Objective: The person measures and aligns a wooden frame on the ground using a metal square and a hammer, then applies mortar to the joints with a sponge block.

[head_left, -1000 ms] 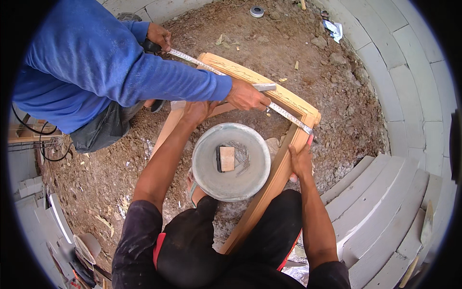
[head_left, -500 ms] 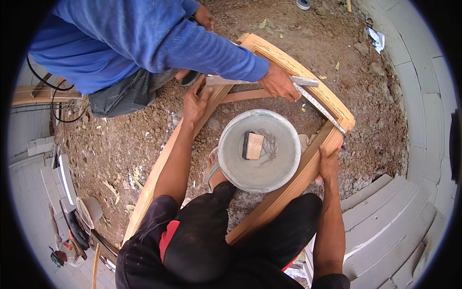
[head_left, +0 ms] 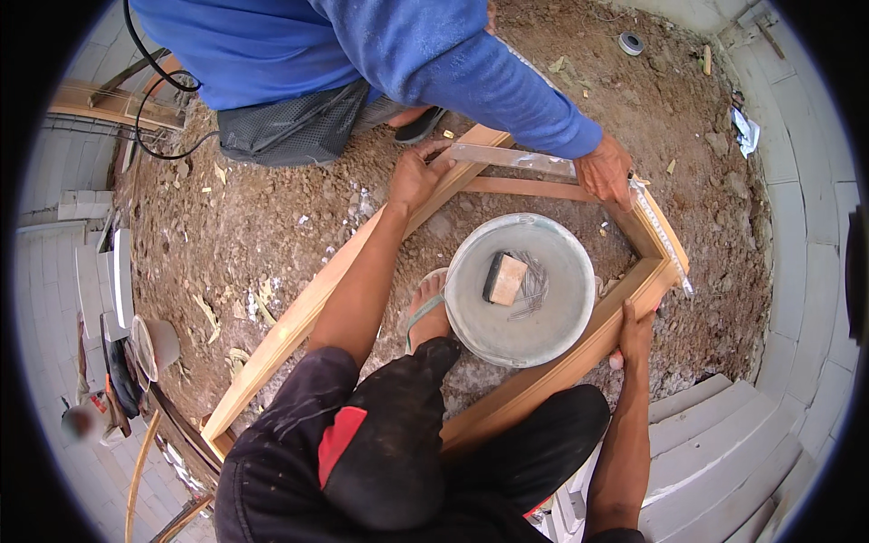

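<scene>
A light-wood frame (head_left: 299, 317) with moulded edges lies around my legs, its far corner to the right. My left hand (head_left: 421, 176) grips the left rail near the end of a flat grey bar (head_left: 516, 158) that crosses the frame. My right hand (head_left: 636, 335) is closed on the outer side of the right rail (head_left: 579, 339), below the corner. Beyond the bar, a co-worker's hand (head_left: 608, 174) is at the bar's right end, beside a white tape measure (head_left: 665, 235) laid along the far rail and past the corner. The co-worker's blue sleeve hides part of that rail.
Inside the frame stands a grey bucket (head_left: 579, 312) with nails (head_left: 534, 285) and a block (head_left: 505, 278). Pale blocks (head_left: 724, 452) are stacked at right, near a wall (head_left: 801, 217). Another bucket (head_left: 156, 348) and tools lie left. A tape roll (head_left: 631, 42) rests on the soil.
The view has shifted. The co-worker's arm has moved right, covering more of the far rail, and the tape measure now reaches past the corner. Both my hands stay on the frame.
</scene>
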{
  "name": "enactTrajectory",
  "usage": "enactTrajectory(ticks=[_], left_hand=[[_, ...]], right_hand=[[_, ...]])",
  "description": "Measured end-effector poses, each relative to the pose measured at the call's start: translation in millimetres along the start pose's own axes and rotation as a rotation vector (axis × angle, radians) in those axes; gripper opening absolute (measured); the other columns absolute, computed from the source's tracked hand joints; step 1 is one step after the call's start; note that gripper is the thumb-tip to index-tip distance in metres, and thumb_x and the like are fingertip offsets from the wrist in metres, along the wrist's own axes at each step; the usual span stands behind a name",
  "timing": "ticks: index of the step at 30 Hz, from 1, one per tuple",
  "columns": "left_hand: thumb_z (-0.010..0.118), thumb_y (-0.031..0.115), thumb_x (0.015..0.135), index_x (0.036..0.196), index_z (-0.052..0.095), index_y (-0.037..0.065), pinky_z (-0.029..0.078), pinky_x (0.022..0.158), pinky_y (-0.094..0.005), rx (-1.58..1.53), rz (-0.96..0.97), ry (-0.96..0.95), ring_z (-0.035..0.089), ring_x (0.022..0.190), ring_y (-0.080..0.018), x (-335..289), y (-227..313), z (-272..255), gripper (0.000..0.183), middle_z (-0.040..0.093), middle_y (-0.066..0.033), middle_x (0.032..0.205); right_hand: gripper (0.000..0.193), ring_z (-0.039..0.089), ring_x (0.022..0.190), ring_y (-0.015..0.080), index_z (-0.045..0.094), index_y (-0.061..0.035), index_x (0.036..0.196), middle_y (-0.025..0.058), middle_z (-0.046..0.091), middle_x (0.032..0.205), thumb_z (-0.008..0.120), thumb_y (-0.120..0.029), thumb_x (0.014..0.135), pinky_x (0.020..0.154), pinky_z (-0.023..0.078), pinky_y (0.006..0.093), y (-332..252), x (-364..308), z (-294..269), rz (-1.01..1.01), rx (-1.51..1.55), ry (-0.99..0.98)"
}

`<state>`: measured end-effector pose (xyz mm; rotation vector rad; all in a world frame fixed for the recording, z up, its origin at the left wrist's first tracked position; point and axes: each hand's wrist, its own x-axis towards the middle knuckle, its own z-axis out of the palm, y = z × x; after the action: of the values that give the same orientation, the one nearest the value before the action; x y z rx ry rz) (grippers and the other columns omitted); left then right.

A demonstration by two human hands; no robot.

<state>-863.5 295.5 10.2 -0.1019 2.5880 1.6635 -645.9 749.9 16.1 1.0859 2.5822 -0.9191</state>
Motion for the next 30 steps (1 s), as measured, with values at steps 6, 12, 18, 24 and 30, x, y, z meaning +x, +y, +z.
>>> enactTrajectory(ticks=[6, 12, 18, 24, 30], left_hand=[[0.077, 0.021, 0.088, 0.128, 0.071, 0.01, 0.049, 0.104, -0.035, 0.057, 0.16, 0.019, 0.067, 0.118, -0.0244, 4.5, -9.6, 13.3, 0.042, 0.071, -0.014, 0.126], [0.08, 0.019, 0.085, 0.126, 0.072, 0.01, 0.051, 0.102, -0.0351, 0.015, 0.145, 0.006, 0.069, 0.115, -0.0253, 4.1, -16.8, 8.1, 0.042, 0.073, -0.0121, 0.124], [0.081, 0.014, 0.085, 0.124, 0.073, 0.006, 0.05, 0.102, -0.0328, 0.037, 0.113, 0.006, 0.069, 0.113, -0.0205, 7.3, -9.4, 17.9, 0.041, 0.074, -0.0131, 0.121], [0.078, 0.011, 0.087, 0.127, 0.07, 0.001, 0.049, 0.104, -0.0343, -0.004, 0.115, -0.045, 0.067, 0.116, -0.0207, 9.5, -12.4, 8.4, 0.041, 0.073, -0.0129, 0.124], [0.075, 0.009, 0.089, 0.13, 0.067, 0.0, 0.05, 0.102, -0.0333, -0.236, 0.074, -0.049, 0.067, 0.112, -0.0197, 7.1, -6.5, 6.4, 0.042, 0.073, -0.0123, 0.12]], right_hand=[[0.091, 0.059, 0.127, 0.0447, 0.035, 0.0136, 0.147, 0.0382, 0.058, 0.133, 0.059, -0.058, 0.096, 0.107, 0.046, 0.0454, -11.4, -10.9, -9.6, 0.004, -0.025, 0.004], [0.09, 0.058, 0.122, 0.0532, 0.036, 0.0129, 0.143, 0.0415, 0.06, 0.124, 0.06, -0.059, 0.095, 0.108, 0.043, 0.05, -30.0, -13.7, -8.7, 0.045, 0.006, -0.013], [0.09, 0.063, 0.117, 0.052, 0.039, 0.0107, 0.143, 0.0386, 0.063, 0.123, 0.062, -0.06, 0.093, 0.105, 0.047, 0.0494, -1.2, -8.6, -2.1, 0.02, -0.014, 0.068], [0.087, 0.064, 0.116, 0.0494, 0.039, 0.0106, 0.143, 0.0372, 0.064, 0.122, 0.064, -0.056, 0.093, 0.104, 0.048, 0.0471, -11.2, -10.5, 0.9, 0.024, -0.102, 0.084], [0.083, 0.065, 0.116, 0.0462, 0.04, 0.0105, 0.143, 0.0362, 0.064, 0.125, 0.065, -0.052, 0.095, 0.104, 0.049, 0.0461, 1.9, -3.2, 3.4, 0.019, -0.016, 0.061]])
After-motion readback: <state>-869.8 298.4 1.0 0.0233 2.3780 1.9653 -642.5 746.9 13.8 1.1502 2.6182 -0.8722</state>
